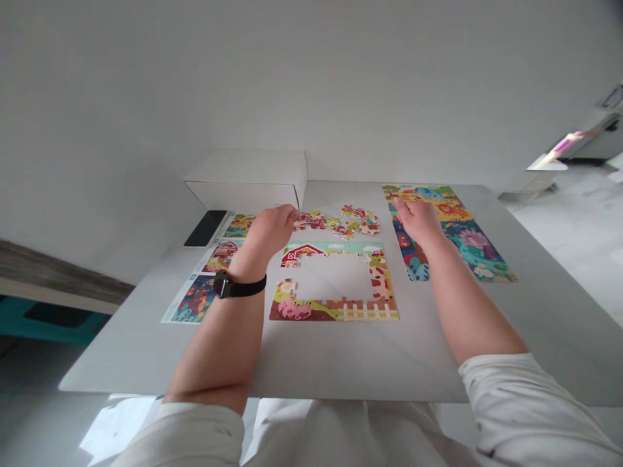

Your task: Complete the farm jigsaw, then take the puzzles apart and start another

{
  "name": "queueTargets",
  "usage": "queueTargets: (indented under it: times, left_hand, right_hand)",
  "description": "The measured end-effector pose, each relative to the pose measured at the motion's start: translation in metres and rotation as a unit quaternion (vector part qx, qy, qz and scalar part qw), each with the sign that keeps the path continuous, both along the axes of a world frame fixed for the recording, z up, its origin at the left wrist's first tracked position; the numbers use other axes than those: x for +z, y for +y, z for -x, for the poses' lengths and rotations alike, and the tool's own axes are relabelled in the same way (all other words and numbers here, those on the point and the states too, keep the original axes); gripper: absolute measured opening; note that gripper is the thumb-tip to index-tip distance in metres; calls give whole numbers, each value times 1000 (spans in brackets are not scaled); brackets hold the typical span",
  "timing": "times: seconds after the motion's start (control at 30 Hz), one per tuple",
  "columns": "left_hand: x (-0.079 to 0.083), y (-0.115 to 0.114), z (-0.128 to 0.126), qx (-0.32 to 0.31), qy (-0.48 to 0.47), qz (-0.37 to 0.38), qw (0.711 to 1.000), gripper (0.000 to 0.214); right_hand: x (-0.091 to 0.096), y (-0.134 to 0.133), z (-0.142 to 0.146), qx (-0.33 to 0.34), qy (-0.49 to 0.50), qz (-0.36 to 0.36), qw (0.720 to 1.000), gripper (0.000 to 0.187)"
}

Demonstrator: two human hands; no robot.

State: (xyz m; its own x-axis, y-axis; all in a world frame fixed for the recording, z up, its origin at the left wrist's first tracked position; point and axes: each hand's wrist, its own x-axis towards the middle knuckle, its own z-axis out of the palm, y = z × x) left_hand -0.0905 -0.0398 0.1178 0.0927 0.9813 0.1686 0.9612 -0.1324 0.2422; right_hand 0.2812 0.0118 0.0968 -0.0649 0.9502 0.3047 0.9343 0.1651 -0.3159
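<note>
A partly built farm puzzle (335, 310) lies on the white table (341, 363) in front of me; its border is joined and the middle is bare. Behind it sits a heap of loose puzzle pieces (348, 222). My left hand (270, 230), with a black watch on the wrist, reaches to the left end of the heap; its fingers are curled over a piece there. My right hand (418, 220) hovers just right of the heap, over the edge of a finished animal puzzle (452, 233), with fingers loosely curled and nothing visible in them.
A white box (248, 178) stands at the back left of the table. A black phone (205, 228) lies beside it. A printed picture sheet (204, 285) runs along the left side. The floor shows to the right, with a low white object (574, 149) far off.
</note>
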Motion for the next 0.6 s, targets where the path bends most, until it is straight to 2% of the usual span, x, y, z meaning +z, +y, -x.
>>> queueTargets:
  times: [0.17,0.33,0.43,0.6]
  left_hand:
    - [-1,0,4,26,-28,-29,999,41]
    - [2,-1,13,93,-43,-11,995,40]
    - [2,0,16,116,-21,10,993,36]
    - [-2,3,21,120,22,23,992,38]
  right_hand:
    - [-6,4,-1,9,8,0,1000,70]
    - [-11,7,-1,22,-7,13,1000,48]
    - [-14,8,-1,25,-20,14,999,37]
    - [-20,8,1,32,-21,51,998,34]
